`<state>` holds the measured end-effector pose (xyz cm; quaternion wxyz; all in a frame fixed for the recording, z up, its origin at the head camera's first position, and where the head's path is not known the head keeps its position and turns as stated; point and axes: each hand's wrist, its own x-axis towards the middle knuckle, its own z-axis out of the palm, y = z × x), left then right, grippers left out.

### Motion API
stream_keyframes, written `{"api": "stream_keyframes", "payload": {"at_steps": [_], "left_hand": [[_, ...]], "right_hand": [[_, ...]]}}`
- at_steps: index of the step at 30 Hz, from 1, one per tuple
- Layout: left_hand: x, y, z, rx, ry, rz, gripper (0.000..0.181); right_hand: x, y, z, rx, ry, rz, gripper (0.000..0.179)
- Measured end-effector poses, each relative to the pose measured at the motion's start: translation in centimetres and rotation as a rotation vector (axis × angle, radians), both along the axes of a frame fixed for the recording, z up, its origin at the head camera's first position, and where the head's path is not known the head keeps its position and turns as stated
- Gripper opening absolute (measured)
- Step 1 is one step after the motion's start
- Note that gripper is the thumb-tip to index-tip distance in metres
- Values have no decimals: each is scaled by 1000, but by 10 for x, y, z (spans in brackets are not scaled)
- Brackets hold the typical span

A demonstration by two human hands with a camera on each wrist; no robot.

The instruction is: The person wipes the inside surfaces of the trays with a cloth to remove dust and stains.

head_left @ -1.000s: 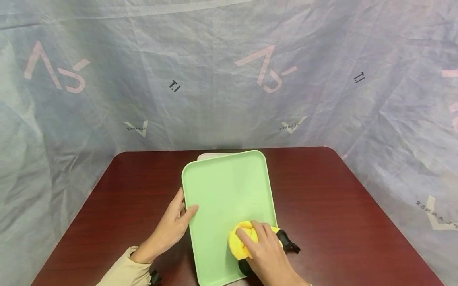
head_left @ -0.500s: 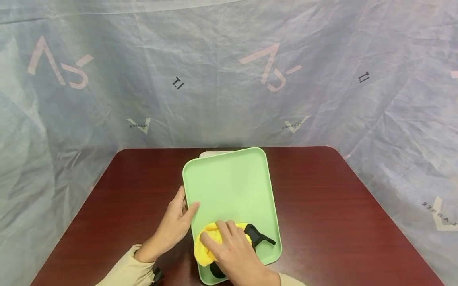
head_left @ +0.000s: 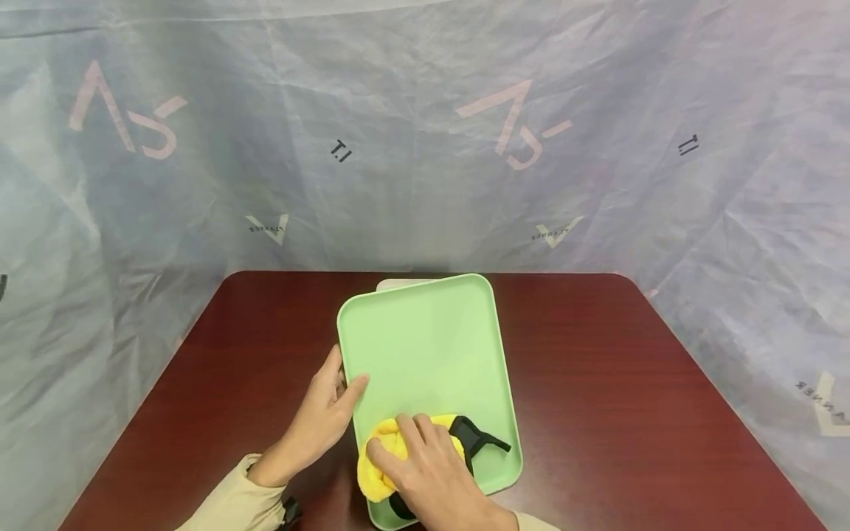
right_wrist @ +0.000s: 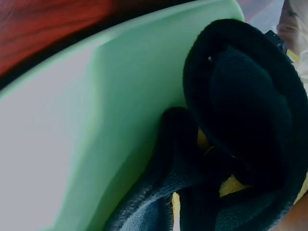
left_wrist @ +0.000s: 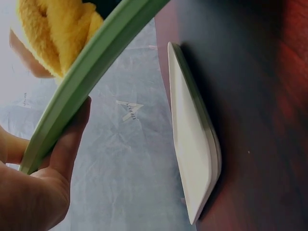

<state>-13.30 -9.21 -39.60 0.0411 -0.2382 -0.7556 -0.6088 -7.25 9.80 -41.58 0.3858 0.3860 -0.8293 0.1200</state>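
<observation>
My left hand [head_left: 319, 413] grips a light green tray [head_left: 425, 346] by its left edge, thumb over the rim and fingers underneath. The left wrist view has the tray [left_wrist: 72, 86] edge-on, tilted up off the table. A fuzzy yellow cloth [head_left: 377, 483] with black parts is bunched under my right hand [head_left: 432, 472], whose curled fingers hold it against the lower part of the tray. One black strap-like end [head_left: 477, 437] sticks out to the right over the tray. In the right wrist view, black folds [right_wrist: 240, 96] of the cloth cover much of the tray's corner.
Behind the green tray lies a white tray [left_wrist: 190, 134] flat on the dark red wooden table [head_left: 598, 383]; only its far edge shows in the head view. Grey printed sheeting [head_left: 412, 147] hangs behind the table and along both sides.
My right hand has slid the cloth left across the tray's lower part, then stayed nearly in place over the last half second. My left hand keeps its hold on the tray.
</observation>
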Motion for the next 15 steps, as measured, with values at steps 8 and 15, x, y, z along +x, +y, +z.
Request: {"api": "stream_keyframes", "payload": {"at_steps": [8, 15], "left_hand": [[-2, 0, 0, -6, -26, -25, 44], [-2, -2, -1, 7, -36, -35, 47]], "right_hand": [[0, 3, -7, 26, 22, 24, 36], [2, 9, -12, 25, 18, 15, 39]]}}
